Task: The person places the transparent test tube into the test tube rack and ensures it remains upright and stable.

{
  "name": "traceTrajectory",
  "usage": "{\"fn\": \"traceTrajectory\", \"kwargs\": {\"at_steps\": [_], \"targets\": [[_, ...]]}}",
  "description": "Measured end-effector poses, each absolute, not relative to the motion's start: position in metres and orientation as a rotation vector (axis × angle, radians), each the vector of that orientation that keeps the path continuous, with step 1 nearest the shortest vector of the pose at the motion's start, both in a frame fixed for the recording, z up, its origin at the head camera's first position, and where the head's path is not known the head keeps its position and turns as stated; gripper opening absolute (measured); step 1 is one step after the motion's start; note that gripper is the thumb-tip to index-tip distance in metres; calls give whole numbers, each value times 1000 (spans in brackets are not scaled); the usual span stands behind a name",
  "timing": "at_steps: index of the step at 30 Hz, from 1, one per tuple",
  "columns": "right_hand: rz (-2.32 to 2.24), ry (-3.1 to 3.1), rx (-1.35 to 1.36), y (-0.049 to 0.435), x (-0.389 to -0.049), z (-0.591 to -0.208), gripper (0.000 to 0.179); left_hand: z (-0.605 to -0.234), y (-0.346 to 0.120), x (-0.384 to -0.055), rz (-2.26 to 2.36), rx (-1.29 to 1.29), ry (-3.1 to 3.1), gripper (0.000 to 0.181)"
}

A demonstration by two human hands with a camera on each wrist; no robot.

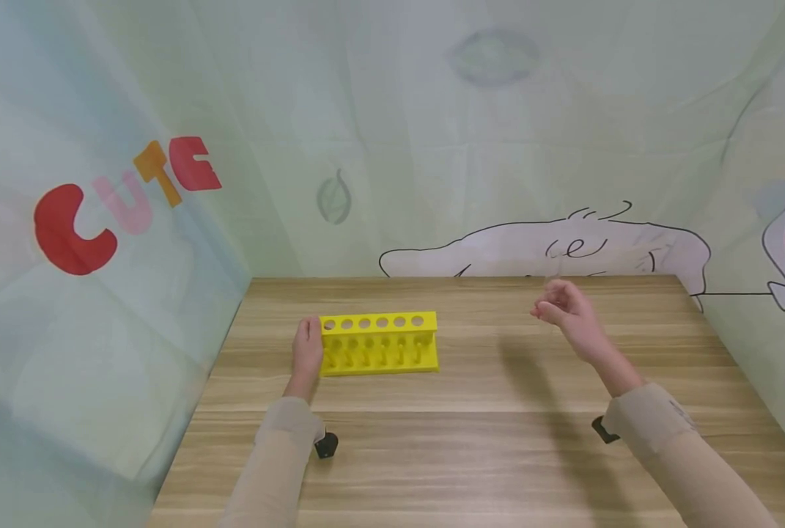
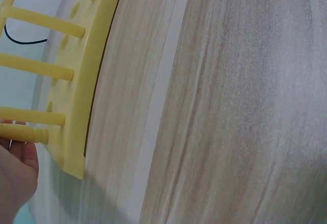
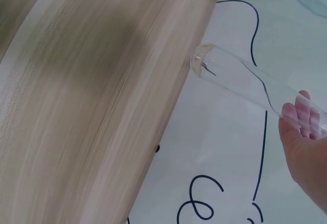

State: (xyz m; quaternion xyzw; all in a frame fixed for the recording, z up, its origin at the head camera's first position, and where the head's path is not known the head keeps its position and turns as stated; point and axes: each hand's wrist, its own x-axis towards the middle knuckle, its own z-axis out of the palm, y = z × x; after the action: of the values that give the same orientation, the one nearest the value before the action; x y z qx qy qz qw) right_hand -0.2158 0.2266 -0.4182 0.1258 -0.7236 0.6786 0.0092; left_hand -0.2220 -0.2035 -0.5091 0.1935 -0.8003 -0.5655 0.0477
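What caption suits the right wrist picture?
Right hand holds a clear test tube over the wooden table.

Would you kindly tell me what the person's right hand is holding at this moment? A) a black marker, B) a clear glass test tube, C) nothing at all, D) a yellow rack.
B: in the right wrist view the right hand grips a clear test tube, while the left hand rests against the yellow rack.

Yellow tube rack (image 1: 379, 343) upright on table — clear tube (image 3: 240, 78) held aloft.
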Motion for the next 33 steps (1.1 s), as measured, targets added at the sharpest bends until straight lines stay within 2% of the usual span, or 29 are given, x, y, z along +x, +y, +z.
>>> {"fn": "traceTrajectory", "kwargs": {"at_steps": [33], "targets": [[2009, -2384, 430, 201, -218, -397, 15, -514, -205, -226, -1769, 607, -2430, 51]]}}
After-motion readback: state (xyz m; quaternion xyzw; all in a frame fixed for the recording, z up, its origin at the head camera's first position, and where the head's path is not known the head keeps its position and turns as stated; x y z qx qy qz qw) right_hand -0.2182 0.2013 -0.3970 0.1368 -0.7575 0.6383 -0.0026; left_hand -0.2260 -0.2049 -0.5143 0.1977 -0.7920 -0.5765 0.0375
